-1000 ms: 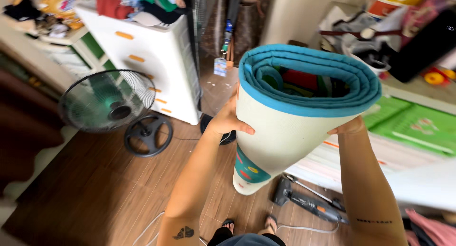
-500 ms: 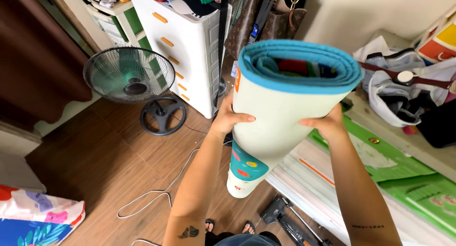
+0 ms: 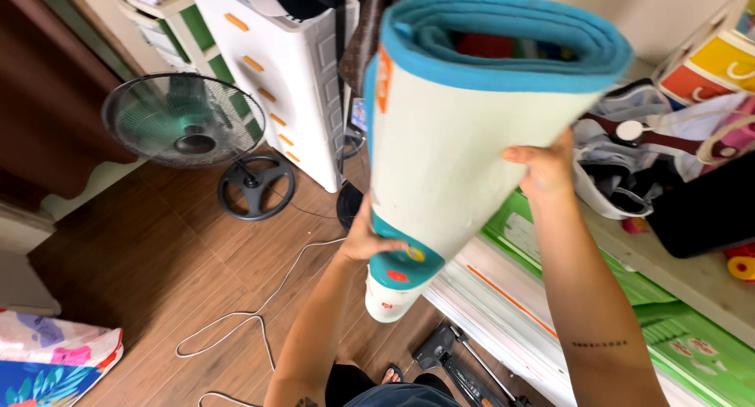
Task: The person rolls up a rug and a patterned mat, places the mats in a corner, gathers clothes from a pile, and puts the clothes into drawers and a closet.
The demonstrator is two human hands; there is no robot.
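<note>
I hold a big rolled play mat (image 3: 456, 139), pale cream outside with a teal inner layer, upright in front of me and off the floor. My left hand (image 3: 368, 238) presses against its lower left side near some coloured shapes. My right hand (image 3: 546, 167) grips its right side higher up. The roll's open top end faces the camera and shows coloured layers inside. Its bottom end hangs above the wooden floor near my feet.
A standing fan (image 3: 189, 128) sits on the wooden floor at left, with a white cable (image 3: 259, 316) trailing. A white drawer unit (image 3: 287, 69) stands behind it. Bags and clothes (image 3: 629, 151) pile on a ledge at right, above green mats (image 3: 692, 344). A dark tool (image 3: 452, 360) lies near my feet.
The view has swung left and closer. The roll has risen and tilted toward the camera, and both hands have shifted along its sides while keeping hold.
</note>
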